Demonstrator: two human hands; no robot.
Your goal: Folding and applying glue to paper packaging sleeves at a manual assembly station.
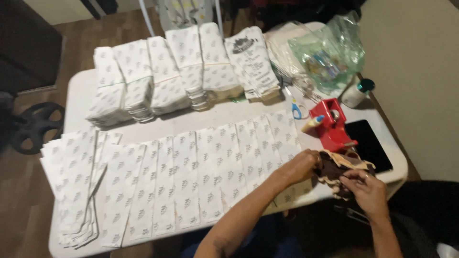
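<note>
Both hands at near right worktop [76,86] edge. Left hand [306,165] and right hand [366,188], fingers curled closed, grip a brown-and-tan paper bundle [342,167]. Red dispenser [330,124] just beyond; white printed bags [191,181] overlap in a row to the left.

Left arm: reaches diagonally from bottom centre toward the right of the frame.
Left hand [306,165]: fingers curled, closed.
Right hand [367,187]: lower right, fingers bent, pinching.
</note>
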